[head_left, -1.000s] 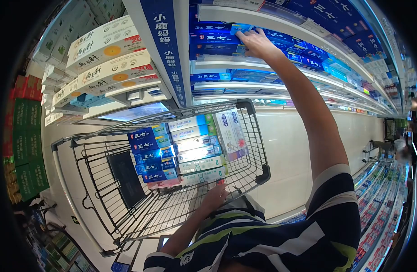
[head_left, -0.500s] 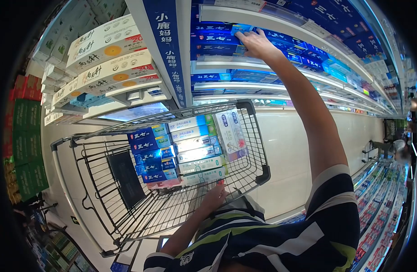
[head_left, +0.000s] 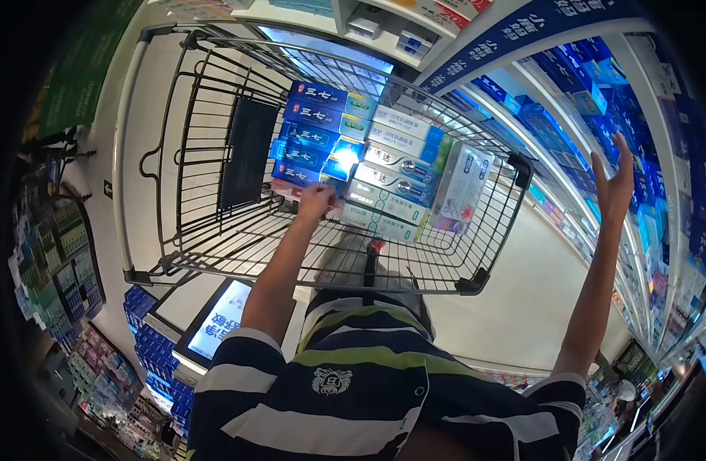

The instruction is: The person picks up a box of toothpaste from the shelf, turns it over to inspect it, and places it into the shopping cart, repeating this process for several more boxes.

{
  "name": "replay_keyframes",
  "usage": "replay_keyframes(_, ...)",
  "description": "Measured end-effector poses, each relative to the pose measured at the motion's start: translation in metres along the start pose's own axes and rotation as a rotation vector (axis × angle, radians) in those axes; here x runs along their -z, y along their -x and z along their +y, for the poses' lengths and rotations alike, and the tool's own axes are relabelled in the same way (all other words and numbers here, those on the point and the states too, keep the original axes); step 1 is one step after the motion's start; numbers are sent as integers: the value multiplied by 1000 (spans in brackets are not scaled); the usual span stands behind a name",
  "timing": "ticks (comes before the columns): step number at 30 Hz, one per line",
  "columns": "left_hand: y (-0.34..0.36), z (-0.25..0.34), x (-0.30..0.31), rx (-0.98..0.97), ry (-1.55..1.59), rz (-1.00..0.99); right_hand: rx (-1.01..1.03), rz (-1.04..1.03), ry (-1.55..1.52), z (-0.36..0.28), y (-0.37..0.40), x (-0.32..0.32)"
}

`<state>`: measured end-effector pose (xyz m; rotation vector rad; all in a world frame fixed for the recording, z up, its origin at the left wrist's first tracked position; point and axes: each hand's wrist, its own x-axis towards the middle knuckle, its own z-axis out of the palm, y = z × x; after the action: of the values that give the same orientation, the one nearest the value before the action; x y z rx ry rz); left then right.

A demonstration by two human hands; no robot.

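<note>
A wire shopping cart (head_left: 238,265) holds rows of toothpaste boxes. Blue boxes (head_left: 314,117) form the left stack, white boxes (head_left: 391,157) the middle one, and a pale floral box (head_left: 462,188) lies at the right. My left hand (head_left: 317,201) is over the lower edge of the blue stack, fingers bent together; what they hold, if anything, is too small to make out. On the right, my right hand (head_left: 615,183) is raised beside the shelves with its fingers spread and nothing in it.
Shelves of blue boxes (head_left: 575,84) run down the right side. A lit screen (head_left: 221,319) and stacked blue boxes (head_left: 155,349) stand at the lower left. More shelving lies at the far left, and a green stack (head_left: 80,73) at the upper left.
The view has turned. My right hand has come away from the blue boxes on the shelf. My left hand has moved from the cart's near side to the blue stack.
</note>
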<state>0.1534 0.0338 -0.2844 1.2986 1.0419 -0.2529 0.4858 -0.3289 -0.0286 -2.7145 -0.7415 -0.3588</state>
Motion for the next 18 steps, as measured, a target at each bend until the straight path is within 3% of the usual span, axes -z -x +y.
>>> replay_keyframes(2,-15,-5,16,189,366,168,-80,-12,-132,-8,35,-2)
replay_keyframes(5,-54,-28,31,197,517,254,-212,-66,-244,-14,90,-15)
replay_keyframes(6,-62,-35,33,205,521,265,-259,-91,-292,-16,108,-21)
replay_keyframes(8,-76,-41,28,209,622,533,-356,-142,-345,-25,140,-27)
replay_keyframes(9,-74,-34,22,211,627,535,-405,-170,-351,-29,156,-29)
replay_keyframes(11,-60,-15,11,205,417,830,-492,-227,-357,-27,187,-34)
replay_keyframes(15,-84,-67,11,3,454,902,-619,-220,-447,-30,233,-36)
replay_keyframes(18,-97,-86,18,49,638,694,-698,-230,-464,-34,249,-35)
